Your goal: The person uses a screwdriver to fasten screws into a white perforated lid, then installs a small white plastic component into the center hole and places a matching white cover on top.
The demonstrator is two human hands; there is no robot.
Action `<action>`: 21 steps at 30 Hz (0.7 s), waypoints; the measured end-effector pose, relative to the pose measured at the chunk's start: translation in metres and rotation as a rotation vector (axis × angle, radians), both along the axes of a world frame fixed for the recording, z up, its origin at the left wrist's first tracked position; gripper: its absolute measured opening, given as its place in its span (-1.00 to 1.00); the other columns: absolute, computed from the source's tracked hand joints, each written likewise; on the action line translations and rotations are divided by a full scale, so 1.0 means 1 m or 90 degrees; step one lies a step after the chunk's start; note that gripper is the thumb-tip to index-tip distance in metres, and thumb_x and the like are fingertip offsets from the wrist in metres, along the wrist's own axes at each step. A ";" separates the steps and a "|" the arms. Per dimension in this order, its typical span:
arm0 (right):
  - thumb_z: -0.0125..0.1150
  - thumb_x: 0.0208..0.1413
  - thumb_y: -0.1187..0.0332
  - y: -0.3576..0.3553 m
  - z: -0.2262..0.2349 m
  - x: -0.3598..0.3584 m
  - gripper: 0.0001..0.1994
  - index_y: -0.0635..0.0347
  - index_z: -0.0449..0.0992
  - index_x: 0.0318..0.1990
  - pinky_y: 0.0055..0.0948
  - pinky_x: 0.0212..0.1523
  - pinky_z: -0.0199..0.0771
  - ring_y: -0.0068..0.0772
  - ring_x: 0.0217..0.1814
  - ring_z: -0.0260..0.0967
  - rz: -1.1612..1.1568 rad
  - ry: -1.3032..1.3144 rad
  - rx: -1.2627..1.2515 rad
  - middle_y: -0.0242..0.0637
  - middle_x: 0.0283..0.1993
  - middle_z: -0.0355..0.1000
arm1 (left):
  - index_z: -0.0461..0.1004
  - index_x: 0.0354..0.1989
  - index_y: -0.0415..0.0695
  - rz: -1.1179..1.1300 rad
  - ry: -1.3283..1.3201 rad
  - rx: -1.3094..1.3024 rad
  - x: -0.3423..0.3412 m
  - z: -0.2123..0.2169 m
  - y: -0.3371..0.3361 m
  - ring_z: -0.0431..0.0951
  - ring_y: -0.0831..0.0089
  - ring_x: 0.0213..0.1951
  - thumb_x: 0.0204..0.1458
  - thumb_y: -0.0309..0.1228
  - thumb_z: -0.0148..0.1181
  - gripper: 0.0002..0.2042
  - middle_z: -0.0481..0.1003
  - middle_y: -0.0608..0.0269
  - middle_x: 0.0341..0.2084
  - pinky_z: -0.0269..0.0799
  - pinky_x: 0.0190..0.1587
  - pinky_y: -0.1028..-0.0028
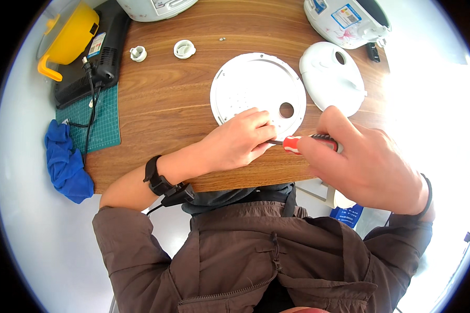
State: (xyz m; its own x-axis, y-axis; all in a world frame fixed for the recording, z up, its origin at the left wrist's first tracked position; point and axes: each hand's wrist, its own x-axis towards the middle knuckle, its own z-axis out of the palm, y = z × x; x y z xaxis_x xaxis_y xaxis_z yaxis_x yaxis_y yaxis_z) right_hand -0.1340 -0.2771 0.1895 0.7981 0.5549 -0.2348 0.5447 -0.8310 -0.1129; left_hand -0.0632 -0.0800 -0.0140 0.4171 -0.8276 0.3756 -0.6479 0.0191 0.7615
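Note:
A white round inner lid plate (258,78) with one large hole lies on the wooden table in front of me. My left hand (243,138) is closed at its near edge, the fingers bent over the rim. From the right, my right hand (357,159) grips a screwdriver (292,144) by its red and black handle. Its metal shaft points left to the plate's near rim, beside my left fingertips; the tip itself is hidden. Just right of the plate rests a white oval outer lid (331,78) with a dark hole.
A white appliance body (339,21) stands far right, another (156,8) at the far edge. Two white caps (184,49) and small metal bits (222,39) lie beyond the plate. At left are a yellow pot (73,36), a black appliance (96,68), a green mat (107,120) and blue cloth (68,164).

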 end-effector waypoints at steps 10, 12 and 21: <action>0.43 0.03 0.15 -0.004 -0.008 0.003 -0.70 0.13 0.50 -0.28 -0.33 -0.59 0.25 -0.37 -0.57 0.31 0.100 -0.097 -0.030 -0.34 -0.48 0.16 | 0.48 -0.25 -0.20 0.001 0.021 0.015 0.003 -0.001 0.002 0.44 0.11 -0.16 -0.02 -0.57 0.38 -0.80 0.41 0.14 -0.28 0.40 -0.11 0.19; 0.42 0.06 0.12 -0.009 -0.016 0.007 -0.69 0.10 0.45 -0.38 -0.38 -0.64 0.26 -0.41 -0.64 0.29 0.121 -0.177 -0.010 -0.38 -0.52 0.18 | 0.48 -0.25 -0.19 0.004 0.014 0.015 0.002 -0.003 0.002 0.44 0.12 -0.17 -0.02 -0.56 0.39 -0.79 0.40 0.14 -0.28 0.39 -0.11 0.19; 0.47 0.05 0.14 0.001 -0.033 -0.008 -0.68 0.06 0.44 -0.48 -0.39 -0.66 0.31 -0.42 -0.67 0.33 -0.068 -0.289 0.013 -0.41 -0.55 0.24 | 0.45 -0.21 -0.20 0.009 -0.029 0.021 0.001 -0.004 0.000 0.41 0.13 -0.21 -0.01 -0.55 0.39 -0.76 0.34 0.13 -0.30 0.37 -0.14 0.18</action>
State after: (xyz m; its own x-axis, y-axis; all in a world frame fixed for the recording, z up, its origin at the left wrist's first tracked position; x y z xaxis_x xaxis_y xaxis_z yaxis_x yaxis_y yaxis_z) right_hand -0.1424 -0.2761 0.1562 0.8706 0.4649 0.1610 0.4543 -0.8852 0.1001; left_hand -0.0623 -0.0800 -0.0176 0.4118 -0.8343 0.3666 -0.6817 -0.0150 0.7314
